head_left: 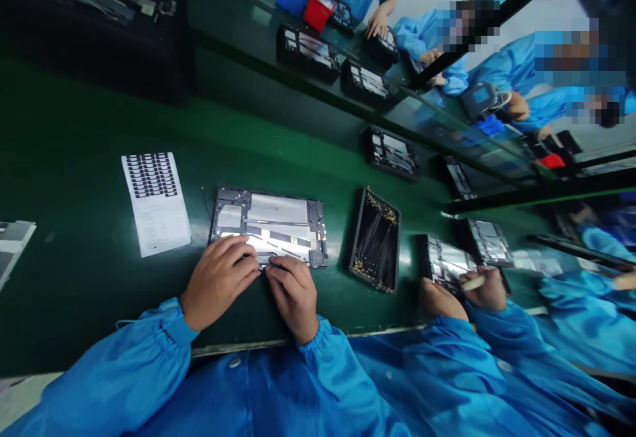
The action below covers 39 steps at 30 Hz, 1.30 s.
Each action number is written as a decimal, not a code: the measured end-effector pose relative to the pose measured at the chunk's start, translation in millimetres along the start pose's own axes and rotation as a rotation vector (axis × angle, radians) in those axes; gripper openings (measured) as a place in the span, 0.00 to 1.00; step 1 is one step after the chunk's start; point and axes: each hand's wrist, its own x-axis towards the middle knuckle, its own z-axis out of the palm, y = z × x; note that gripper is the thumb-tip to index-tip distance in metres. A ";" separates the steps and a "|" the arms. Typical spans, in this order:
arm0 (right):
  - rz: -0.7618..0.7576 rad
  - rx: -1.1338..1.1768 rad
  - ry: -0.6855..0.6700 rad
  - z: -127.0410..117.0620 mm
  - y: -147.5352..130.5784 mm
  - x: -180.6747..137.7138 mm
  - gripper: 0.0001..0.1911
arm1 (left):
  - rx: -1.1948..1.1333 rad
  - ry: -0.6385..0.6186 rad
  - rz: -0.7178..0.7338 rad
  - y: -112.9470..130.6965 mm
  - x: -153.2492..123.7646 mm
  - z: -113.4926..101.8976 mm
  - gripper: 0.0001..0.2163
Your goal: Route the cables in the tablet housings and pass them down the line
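An opened tablet [278,210], its silver battery and black inner parts showing, lies on the green table in front of me. My left hand [218,281] rests over its lower left edge, fingers bent and pressed together. At the middle of the lower edge, my right hand [294,294] is closed in a pinch. A thin black cable [269,254] runs between the fingertips of both hands, along the tablet's edge. The fingers hide its ends. Another fine dark wire sticks up from the tablet's left side.
Right of the tablet stands a black tray [351,251] of thin black cables with gold ends. A white sheet of black stickers [161,218] lies to the left. Beyond are more opened tablets [392,152], a glass-edged shelf and co-workers. A neighbour's hands [489,289] work at the right.
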 end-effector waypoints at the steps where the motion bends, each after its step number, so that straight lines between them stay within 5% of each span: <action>1: -0.020 0.003 -0.012 -1.2 1.1 -2.2 0.17 | -0.010 -0.006 -0.007 -0.2 -0.4 -0.5 0.03; 7: -0.184 -0.141 -0.114 -4.8 6.7 -12.4 0.30 | -0.122 -0.043 -0.079 -4.3 -1.7 -1.5 0.05; 14: -0.213 -0.240 -0.139 -4.6 -3.1 -7.9 0.26 | -0.159 0.093 -0.100 6.0 -8.3 -15.8 0.06; 17: -0.179 -0.191 -0.169 -10.2 -5.2 1.7 0.21 | -0.051 0.165 -0.141 -14.3 -11.0 -44.5 0.08; 20: -0.139 -0.002 -0.182 -8.1 -10.7 37.4 0.16 | 0.121 0.168 -0.274 -61.3 -14.3 -76.5 0.11; 25: -0.316 0.087 -0.390 46.4 -36.2 138.7 0.07 | 0.170 -0.005 -0.440 -127.6 -22.1 -89.8 0.28; 31: -0.392 -0.102 -0.587 124.2 -40.1 200.3 0.02 | 0.155 -0.012 -0.464 -133.1 -25.9 -77.5 0.31; 36: -0.376 -0.116 -0.640 144.2 -40.0 209.3 0.05 | 0.153 -0.012 -0.467 -135.2 -23.6 -77.7 0.32; 39: -0.353 -0.084 -0.650 124.7 -44.3 218.4 0.05 | 0.180 -0.005 -0.456 -140.5 -22.7 -76.7 0.33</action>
